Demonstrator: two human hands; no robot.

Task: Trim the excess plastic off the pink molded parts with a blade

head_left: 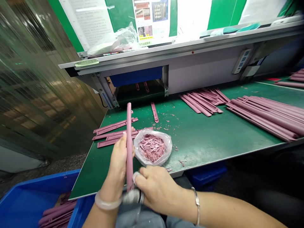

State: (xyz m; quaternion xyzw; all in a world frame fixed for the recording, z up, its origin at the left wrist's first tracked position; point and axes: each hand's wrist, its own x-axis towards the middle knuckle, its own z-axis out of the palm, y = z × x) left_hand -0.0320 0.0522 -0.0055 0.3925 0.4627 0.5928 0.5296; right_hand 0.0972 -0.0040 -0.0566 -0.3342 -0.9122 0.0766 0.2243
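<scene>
Right hand (158,186): fingers curled at the near end of the pink strip (129,142); blur prevents confirming its grip. Left hand (118,160): clamped around the strip's middle. Bag (168,145) of scraps (152,147): on the bench (197,139), just beyond the right hand. Loose strips (115,125): beyond the left hand. Stacked strips (268,115): farther right.

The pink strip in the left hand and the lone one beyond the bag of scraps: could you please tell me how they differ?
The held strip is raised in the left hand; the lone strip lies on the green tabletop. The held strip shows a smooth, rounded face, while the lone strip shows a recessed one. Both are pink, long and narrow.
</scene>
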